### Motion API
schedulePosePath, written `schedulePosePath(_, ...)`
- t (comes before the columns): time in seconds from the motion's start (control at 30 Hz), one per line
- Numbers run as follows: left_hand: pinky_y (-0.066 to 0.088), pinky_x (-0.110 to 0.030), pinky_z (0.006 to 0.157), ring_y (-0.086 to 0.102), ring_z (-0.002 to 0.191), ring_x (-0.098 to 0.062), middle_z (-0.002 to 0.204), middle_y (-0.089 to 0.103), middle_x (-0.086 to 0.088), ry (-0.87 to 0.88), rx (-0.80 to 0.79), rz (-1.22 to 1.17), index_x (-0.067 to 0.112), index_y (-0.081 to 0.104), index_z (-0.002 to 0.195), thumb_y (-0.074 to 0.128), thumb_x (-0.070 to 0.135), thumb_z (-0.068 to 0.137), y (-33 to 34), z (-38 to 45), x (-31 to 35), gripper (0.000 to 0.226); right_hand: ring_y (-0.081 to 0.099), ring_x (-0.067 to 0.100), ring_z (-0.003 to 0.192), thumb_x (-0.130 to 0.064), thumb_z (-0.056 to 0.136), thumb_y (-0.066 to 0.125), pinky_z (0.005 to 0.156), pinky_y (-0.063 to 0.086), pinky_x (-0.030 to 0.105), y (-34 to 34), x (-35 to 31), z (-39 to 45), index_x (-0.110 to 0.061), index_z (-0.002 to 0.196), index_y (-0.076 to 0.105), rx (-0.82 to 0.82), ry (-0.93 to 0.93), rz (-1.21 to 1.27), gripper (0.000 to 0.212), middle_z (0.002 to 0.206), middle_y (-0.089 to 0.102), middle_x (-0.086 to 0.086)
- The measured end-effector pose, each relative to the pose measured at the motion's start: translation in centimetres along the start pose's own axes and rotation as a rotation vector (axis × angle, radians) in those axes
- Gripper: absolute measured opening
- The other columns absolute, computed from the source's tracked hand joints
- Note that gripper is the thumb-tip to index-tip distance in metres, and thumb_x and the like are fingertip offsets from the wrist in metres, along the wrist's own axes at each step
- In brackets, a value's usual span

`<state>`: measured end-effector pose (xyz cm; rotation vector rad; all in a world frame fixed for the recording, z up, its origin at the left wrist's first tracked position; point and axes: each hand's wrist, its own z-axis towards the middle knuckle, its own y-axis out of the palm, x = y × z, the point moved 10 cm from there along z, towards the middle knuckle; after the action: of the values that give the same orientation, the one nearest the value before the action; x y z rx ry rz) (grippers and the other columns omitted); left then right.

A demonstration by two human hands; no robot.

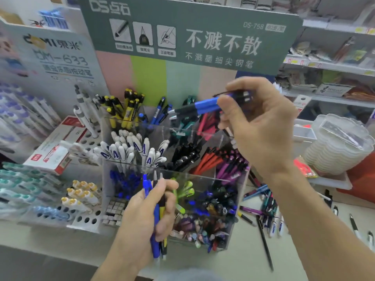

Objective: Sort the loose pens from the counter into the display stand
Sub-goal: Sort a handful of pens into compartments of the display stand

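Reaching above the clear acrylic display stand (125, 165), the right hand (261, 126) pinches two blue-and-black pens (203, 106) between thumb and curled fingers, holding them nearly level with their silver tips pointing left, over the stand's rear compartments. The wrist is bent and the forearm rises from the lower right. In front of the stand, the left hand (148, 213) grips a small bundle of pens (157, 218) upright in a closed fist; the bundle shows a blue barrel, a yellow one and dark ones, with tips projecting below the fist and clips above it. The stand's compartments are filled by colour: yellow-and-black pens at rear left, white-capped pens in the middle row, black, red and purple pens to their right, and blue, green and mixed dark pens in the front row. Right of the stand, loose pens (267, 209) lie scattered on the counter (243, 260). Behind the stand rises a green signboard (203, 37).
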<state>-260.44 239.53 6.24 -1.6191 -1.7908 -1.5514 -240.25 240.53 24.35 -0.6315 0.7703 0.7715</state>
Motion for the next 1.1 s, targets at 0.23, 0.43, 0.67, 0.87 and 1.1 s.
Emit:
schedulePosePath(0.23,0.021,-0.020,0.032,0.032,0.034,-0.009,0.064,0.047,-0.009,-0.016,-0.076,-0.105,0.003,0.063,0.094,0.050,0.027,0.093,-0.3,-0.5,0.6,0.027,0.057,0.013,0.081,-0.016,0.089,0.073,0.079,0.048,0.028,13.0,0.1,3.7,-0.006,0.100,0.073,-0.400,-0.240,-0.478,0.015,0.092,0.072,0.006)
schedulePosePath(0.43,0.024,-0.020,0.032,0.032,0.035,-0.009,0.066,0.047,-0.009,-0.027,-0.108,-0.109,0.003,0.062,0.094,0.052,0.027,0.092,-0.8,-0.1,0.8,0.027,0.061,0.033,0.093,-0.055,0.086,0.070,0.082,0.053,0.042,17.8,0.8,2.3,-0.015,0.124,0.060,-0.666,-0.279,-0.825,0.056,0.107,0.052,0.007)
schedulePosePath(0.67,0.040,-0.026,0.045,0.048,0.054,-0.017,0.080,0.053,-0.011,-0.104,-0.243,-0.243,0.000,0.062,0.116,0.054,0.008,0.083,0.7,0.2,0.7,0.034,0.064,0.029,0.070,-0.001,0.080,0.076,0.057,0.057,0.043,14.5,-1.2,4.7,-0.005,0.099,0.064,-0.194,-0.405,-0.756,0.022,0.107,0.061,0.015)
schedulePosePath(0.87,0.059,-0.034,0.062,0.064,0.072,-0.026,0.090,0.062,-0.014,-0.074,-0.199,-0.228,0.000,0.057,0.127,0.056,0.002,0.093,0.6,0.5,0.8,0.035,0.052,0.008,0.060,-0.012,0.092,0.071,0.060,0.043,0.018,9.9,-3.5,-1.5,-0.007,0.085,0.066,-0.330,-0.236,-0.303,0.010,0.073,0.062,-0.003)
schedulePosePath(1.1,0.060,-0.033,0.080,0.073,0.090,-0.023,0.094,0.072,-0.008,0.171,-0.047,-0.336,0.008,0.055,0.117,0.047,0.011,0.089,0.7,0.5,2.4,0.029,0.070,0.016,0.071,-0.038,0.099,0.060,0.067,0.059,0.036,7.9,6.0,-16.8,-0.016,0.096,0.064,-0.664,0.774,-0.042,0.022,0.080,0.075,-0.001)
